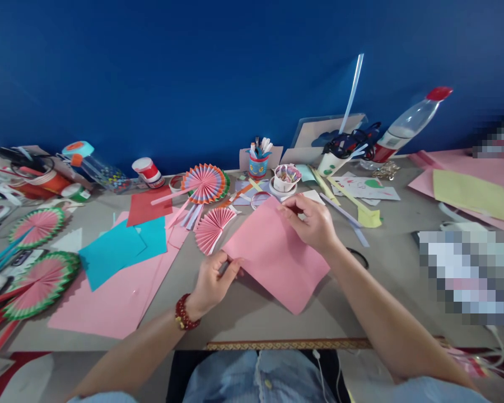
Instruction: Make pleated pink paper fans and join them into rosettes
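Observation:
A sheet of pink paper [277, 254] is held up slightly above the table between both hands. My left hand [214, 280], with a dark red bead bracelet [185, 312] at the wrist, pinches its left corner between thumb and fingers. At the sheet's far right edge, my right hand [311, 221] pinches it in the same way. Just behind the left corner lies a half-round pleated pink paper fan [212, 228]. A round fan [205, 183] with an orange and purple rim lies beyond that one.
On the left are blue paper [113, 252], larger pink sheets [105, 308] and green-rimmed paper fans [42, 282]. Along the wall stand a pen holder [259, 165], a paper cup [286, 178] and a red-capped bottle [409, 129]. Yellow paper [474, 196] rests at the right.

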Action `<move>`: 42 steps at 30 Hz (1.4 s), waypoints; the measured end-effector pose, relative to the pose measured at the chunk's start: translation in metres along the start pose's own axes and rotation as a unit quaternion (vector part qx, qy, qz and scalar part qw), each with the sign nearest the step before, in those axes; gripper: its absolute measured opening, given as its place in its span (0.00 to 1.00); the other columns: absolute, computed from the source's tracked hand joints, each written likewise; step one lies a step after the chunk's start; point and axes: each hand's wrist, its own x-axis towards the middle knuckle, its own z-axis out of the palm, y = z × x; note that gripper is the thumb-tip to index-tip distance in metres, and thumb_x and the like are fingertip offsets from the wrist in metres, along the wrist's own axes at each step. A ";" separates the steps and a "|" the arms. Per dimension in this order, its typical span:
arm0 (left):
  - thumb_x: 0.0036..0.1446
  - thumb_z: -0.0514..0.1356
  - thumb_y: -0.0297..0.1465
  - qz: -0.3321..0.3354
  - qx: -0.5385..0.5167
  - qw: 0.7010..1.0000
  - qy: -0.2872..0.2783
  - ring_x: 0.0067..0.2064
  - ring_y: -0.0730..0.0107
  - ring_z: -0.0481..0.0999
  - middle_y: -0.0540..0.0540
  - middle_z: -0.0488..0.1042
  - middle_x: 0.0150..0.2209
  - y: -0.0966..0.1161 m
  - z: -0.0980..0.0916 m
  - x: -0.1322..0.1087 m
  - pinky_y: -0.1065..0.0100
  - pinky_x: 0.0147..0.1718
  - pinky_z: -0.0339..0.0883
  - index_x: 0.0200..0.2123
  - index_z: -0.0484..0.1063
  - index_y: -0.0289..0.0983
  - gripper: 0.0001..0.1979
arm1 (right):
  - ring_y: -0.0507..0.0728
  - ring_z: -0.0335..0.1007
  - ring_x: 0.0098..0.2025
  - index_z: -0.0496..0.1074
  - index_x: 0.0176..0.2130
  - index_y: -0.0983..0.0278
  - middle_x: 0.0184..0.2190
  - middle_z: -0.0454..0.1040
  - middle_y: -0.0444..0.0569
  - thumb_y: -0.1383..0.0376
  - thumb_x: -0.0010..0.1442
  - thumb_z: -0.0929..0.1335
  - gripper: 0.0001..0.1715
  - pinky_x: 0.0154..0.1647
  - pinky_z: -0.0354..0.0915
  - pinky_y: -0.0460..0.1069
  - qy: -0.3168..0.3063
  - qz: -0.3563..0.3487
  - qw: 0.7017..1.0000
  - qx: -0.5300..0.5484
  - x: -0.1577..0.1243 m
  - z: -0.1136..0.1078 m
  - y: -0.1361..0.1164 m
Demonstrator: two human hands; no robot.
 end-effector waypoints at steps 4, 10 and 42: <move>0.59 0.62 0.41 -0.038 -0.063 0.997 -0.024 0.28 0.68 0.78 0.45 0.79 0.27 0.000 0.004 0.001 0.72 0.26 0.70 0.32 0.77 0.35 0.14 | 0.52 0.66 0.26 0.69 0.31 0.61 0.25 0.71 0.43 0.62 0.65 0.66 0.10 0.29 0.61 0.47 0.008 -0.006 1.000 0.007 0.000 0.001 0.001; 0.60 0.62 0.40 -0.028 -0.046 0.998 -0.039 0.27 0.71 0.76 0.46 0.78 0.25 0.000 0.006 0.001 0.74 0.26 0.68 0.34 0.79 0.35 0.14 | 0.52 0.65 0.25 0.68 0.31 0.61 0.25 0.71 0.43 0.62 0.65 0.66 0.10 0.29 0.60 0.47 0.010 -0.003 1.000 0.009 -0.001 0.001 0.002; 0.58 0.63 0.36 -0.056 -0.162 0.977 -0.129 0.33 0.70 0.73 0.49 0.73 0.32 -0.005 -0.002 0.014 0.72 0.31 0.67 0.52 0.66 0.37 0.20 | 0.53 0.70 0.30 0.72 0.35 0.62 0.29 0.75 0.46 0.62 0.66 0.66 0.08 0.32 0.61 0.46 -0.160 -0.095 0.982 0.015 -0.005 0.005 0.004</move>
